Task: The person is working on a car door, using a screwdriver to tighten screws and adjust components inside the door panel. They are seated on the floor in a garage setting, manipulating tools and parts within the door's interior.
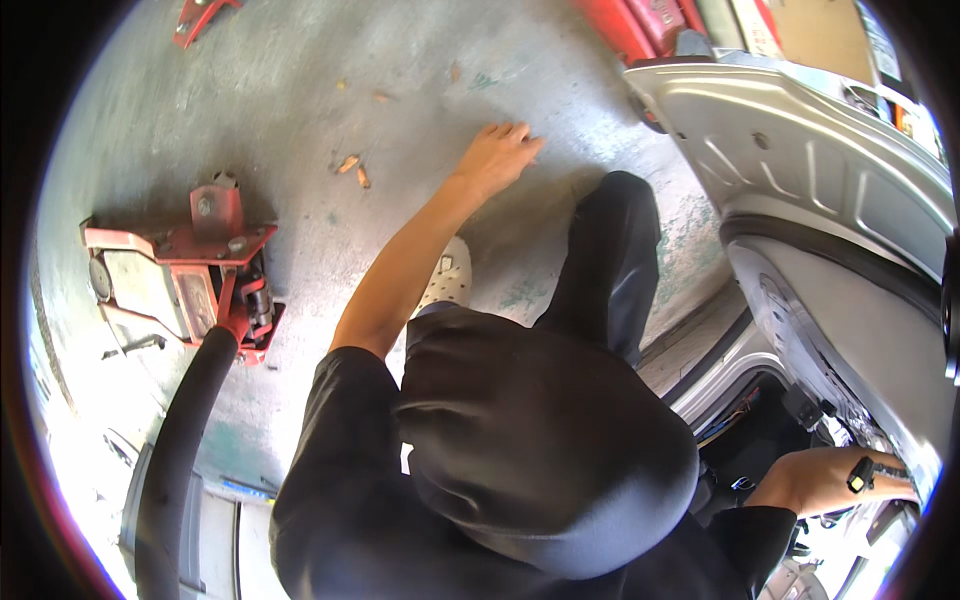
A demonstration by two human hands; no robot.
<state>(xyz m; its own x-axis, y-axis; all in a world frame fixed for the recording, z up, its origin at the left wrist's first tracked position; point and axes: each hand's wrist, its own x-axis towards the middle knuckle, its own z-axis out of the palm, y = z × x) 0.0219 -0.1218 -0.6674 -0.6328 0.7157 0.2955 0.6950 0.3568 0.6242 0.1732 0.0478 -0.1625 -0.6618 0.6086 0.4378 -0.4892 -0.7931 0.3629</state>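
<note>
My left hand [502, 150] hangs above the concrete floor, its fingers loosely bent and slightly apart with nothing visible in them. My right arm reaches into the silver car door [857, 299] at the lower right; my right hand [890, 480] is at the door's inner side near the picture's rim, its fingers hidden. A small black and yellow object [862, 475] on a dark strap sits by that wrist. Below me show my dark trousers, a white perforated clog [449, 272] and the dark car interior [745, 428] through the door opening.
A red floor jack [208, 262] with a long black handle [172, 460] stands at the left. Dry leaves [348, 163] lie on the concrete floor [330, 80]. Red equipment [625, 25] and cardboard [815, 35] are at the top right, beyond the door. Another red metal piece [200, 15] is at top left.
</note>
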